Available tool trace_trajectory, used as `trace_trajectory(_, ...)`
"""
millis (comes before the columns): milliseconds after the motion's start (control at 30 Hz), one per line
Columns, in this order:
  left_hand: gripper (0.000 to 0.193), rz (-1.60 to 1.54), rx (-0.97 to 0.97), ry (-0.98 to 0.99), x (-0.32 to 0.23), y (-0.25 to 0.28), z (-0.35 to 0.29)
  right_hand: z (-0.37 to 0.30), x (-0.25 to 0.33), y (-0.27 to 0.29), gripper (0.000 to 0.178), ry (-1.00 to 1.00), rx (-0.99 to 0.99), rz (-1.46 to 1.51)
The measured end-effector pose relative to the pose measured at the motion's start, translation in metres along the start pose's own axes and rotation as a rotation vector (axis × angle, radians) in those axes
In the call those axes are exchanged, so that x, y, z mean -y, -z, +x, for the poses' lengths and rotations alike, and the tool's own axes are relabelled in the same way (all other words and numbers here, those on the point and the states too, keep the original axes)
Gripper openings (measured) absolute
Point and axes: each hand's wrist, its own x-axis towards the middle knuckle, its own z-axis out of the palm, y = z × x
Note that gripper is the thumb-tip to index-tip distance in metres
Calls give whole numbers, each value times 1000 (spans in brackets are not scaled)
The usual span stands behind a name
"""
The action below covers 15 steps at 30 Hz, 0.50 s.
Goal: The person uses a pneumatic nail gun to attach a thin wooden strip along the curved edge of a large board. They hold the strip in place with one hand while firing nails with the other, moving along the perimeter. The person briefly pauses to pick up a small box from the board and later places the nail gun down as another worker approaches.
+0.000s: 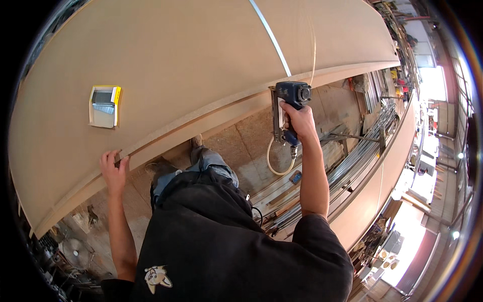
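Observation:
A broad brown panel (191,65) lies before me, with a narrow wooden strip (211,106) running along its near edge. My left hand (114,170) is closed at the strip's left end, fingers over the top and thumb on the near side. In my right hand (300,120) is a dark blue pneumatic nail gun (292,94), held by its handle. Its nose is at the strip near the panel's edge, but the contact point is hidden. A pale air hose (271,162) loops down from the handle's base. An open box of staples or brads (104,106) with a yellow side sits on the panel, beyond my left hand.
A white line or strip (271,39) crosses the panel, and a thin hose (314,48) lies over it. Long metal bars (359,156) rest on a rack to my right, beside another brown panel (372,189). A round fan (75,251) stands at lower left.

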Motion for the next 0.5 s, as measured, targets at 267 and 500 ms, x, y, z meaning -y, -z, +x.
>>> trace_trajectory(267,39,-2,25,-13,1,5,1,12,9,-2,44,28,-132,-207)
trace_trajectory(500,38,12,-9,1,-1,5,2,13,0,-4,32,30,-72,-124)
